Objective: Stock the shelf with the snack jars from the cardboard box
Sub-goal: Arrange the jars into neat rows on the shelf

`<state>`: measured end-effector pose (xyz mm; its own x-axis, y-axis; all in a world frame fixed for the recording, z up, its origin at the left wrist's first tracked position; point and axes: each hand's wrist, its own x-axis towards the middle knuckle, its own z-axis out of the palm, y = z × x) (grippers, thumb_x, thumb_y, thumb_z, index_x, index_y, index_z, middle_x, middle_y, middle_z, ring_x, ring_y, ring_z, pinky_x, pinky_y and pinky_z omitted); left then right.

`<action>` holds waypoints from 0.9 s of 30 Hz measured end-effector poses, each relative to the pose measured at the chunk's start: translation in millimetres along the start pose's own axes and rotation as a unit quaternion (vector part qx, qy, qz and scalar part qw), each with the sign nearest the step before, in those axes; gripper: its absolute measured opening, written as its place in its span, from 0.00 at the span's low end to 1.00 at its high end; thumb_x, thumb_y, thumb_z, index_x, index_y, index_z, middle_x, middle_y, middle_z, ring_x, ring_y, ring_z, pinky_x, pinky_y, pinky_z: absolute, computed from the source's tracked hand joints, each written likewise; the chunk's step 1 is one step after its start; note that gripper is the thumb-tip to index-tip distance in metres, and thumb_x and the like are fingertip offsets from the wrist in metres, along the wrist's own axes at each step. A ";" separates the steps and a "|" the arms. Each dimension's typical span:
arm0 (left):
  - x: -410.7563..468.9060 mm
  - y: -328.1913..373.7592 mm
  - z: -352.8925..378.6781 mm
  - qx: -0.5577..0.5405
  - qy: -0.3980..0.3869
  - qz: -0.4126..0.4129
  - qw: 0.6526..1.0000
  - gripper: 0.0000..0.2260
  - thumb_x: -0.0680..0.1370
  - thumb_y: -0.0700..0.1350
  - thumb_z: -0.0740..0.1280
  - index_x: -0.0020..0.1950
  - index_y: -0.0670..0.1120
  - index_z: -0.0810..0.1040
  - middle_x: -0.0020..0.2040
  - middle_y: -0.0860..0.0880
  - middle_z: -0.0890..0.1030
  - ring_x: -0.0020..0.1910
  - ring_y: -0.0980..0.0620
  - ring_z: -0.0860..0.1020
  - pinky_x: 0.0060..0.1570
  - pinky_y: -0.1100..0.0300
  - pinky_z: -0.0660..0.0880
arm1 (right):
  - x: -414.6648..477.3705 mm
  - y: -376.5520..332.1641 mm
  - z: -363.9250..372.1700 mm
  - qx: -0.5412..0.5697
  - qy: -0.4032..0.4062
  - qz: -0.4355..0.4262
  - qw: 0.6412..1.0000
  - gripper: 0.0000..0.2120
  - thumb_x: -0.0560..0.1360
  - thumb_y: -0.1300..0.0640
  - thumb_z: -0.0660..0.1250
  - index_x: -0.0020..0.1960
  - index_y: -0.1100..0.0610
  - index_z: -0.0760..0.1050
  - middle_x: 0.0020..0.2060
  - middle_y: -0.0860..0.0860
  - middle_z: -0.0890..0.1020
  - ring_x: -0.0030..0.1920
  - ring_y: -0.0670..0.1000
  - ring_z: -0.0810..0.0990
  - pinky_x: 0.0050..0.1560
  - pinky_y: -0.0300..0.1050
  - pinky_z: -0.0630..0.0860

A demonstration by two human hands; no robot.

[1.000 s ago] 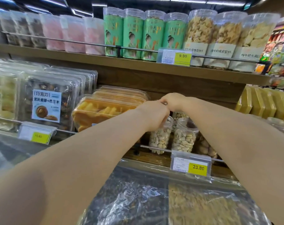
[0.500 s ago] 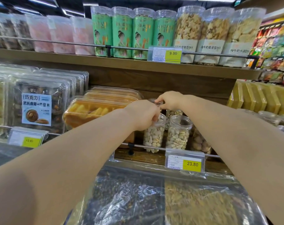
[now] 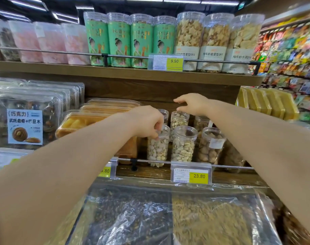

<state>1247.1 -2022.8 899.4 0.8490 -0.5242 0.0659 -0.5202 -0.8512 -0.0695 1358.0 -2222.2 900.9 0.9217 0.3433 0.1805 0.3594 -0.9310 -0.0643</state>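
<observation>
The left hand [image 3: 147, 122] grips the lid [image 3: 165, 132], the best hold on this probably slippery nut jar [image 3: 157, 149] up left of the 23.80 price tag [image 3: 191, 173]; the right hand [image 3: 193, 104] hangs open.

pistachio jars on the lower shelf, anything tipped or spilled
Nothing stands out: the pistachio jars stand upright behind the rail, lids on, nothing spilled. The left hand grips the leftmost jar by its lid.

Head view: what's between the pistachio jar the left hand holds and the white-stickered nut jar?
One upright clear plastic jar of pistachios, front row, shown in the head view.
</observation>
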 end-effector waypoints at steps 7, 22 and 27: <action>18.1 13.7 -1.9 0.026 -0.057 -0.012 0.998 0.25 0.72 0.57 0.71 0.66 0.49 0.75 0.58 0.52 0.77 0.56 0.53 0.75 0.56 0.57 0.74 | -17.7 30.2 -4.0 -0.045 -0.028 0.021 0.998 0.23 0.79 0.51 0.63 0.73 0.50 0.66 0.73 0.50 0.67 0.72 0.52 0.65 0.71 0.53 0.63; 11.3 14.1 15.8 -0.049 0.018 -0.048 0.997 0.19 0.73 0.54 0.71 0.63 0.49 0.79 0.58 0.52 0.78 0.56 0.53 0.75 0.52 0.60 0.72 | -7.4 8.8 14.1 -0.044 -0.036 0.012 0.998 0.14 0.73 0.47 0.71 0.54 0.54 0.80 0.49 0.48 0.80 0.50 0.50 0.77 0.47 0.44 0.73; 9.6 14.9 18.4 -0.059 0.028 -0.060 0.996 0.20 0.74 0.53 0.70 0.64 0.50 0.77 0.60 0.52 0.78 0.57 0.53 0.75 0.49 0.61 0.70 | -18.5 15.3 3.8 0.010 -0.071 0.006 0.997 0.17 0.73 0.50 0.71 0.61 0.54 0.78 0.53 0.46 0.77 0.56 0.49 0.76 0.51 0.41 0.71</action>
<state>1249.2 -2040.1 880.7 0.9008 -0.4166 0.1224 -0.4256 -0.9030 0.0588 1347.0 -2242.3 892.9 0.9372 0.3467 0.0394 0.3488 -0.9333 -0.0850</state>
